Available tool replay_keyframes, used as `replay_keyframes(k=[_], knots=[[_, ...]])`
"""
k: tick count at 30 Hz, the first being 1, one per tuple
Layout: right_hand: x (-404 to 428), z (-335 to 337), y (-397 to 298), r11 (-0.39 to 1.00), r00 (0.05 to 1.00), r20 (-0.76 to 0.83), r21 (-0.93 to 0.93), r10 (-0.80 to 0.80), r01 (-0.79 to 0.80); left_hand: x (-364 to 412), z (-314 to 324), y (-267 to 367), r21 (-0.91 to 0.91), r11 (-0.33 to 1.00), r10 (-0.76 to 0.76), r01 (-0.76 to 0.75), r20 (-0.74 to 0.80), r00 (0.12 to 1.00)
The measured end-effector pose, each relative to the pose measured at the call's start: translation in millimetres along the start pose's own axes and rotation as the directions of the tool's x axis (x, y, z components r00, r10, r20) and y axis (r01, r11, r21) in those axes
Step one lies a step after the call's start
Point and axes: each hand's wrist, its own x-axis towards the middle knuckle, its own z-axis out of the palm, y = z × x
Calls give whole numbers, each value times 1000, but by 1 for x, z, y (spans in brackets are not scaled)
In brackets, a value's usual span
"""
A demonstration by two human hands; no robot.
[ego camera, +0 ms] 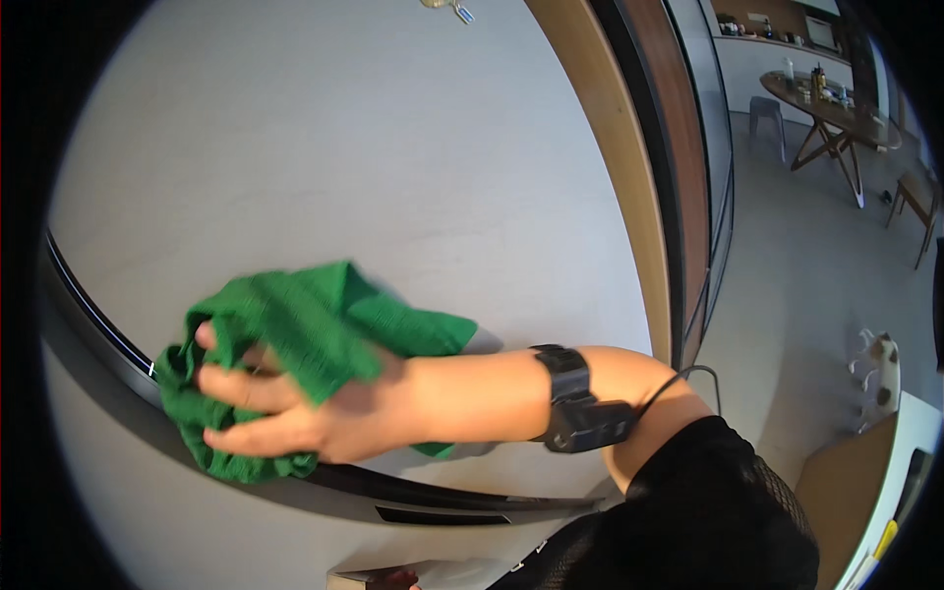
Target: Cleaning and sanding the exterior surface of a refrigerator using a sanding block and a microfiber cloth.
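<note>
My right hand (317,405) reaches in from the right with its fingers spread over a crumpled green cloth (295,317). Parts of the cloth lie over the fingers and the back of the hand, and the rest bunches under the fingertips. Hand and cloth are at the lower edge of a large pale grey panel (369,162), against a dark strip (413,490) that runs along it. The fingers are slightly blurred. A black strapped device (582,413) with a cable sits on my right forearm. My left hand is not in view.
A wooden frame edge (627,147) borders the panel on the right. Keys with a blue tag (463,13) show at the top. Farther right stand a glass-topped table (833,110), a grey stool (767,110) and a wooden chair (917,199). A white animal with brown patches (881,372) is on the floor.
</note>
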Motion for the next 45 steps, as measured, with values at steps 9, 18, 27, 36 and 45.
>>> replay_keyframes(k=[9, 18, 27, 36, 45], knots=[[-52, -147, 75, 691, 862, -378, -523, 338, -500, -12, -13, -12, 66, 997, -23, 30, -97, 995], [-283, -130, -44, 346, 497, -588, -357, 638, -868, -17, 4, -12, 27, 999, -40, 38, 106, 994], [-106, -123, 17, 704, 844, -300, -466, 445, -536, -19, 23, 12, 7, 1000, 17, -18, 89, 996], [-198, -117, -46, 653, 792, -206, -468, 575, -596, -17, 27, 17, 75, 997, 12, -23, 146, 989], [-124, -129, 17, 724, 841, -244, -428, 483, -541, -2, 45, -9, -44, 999, 18, -15, 78, 997]])
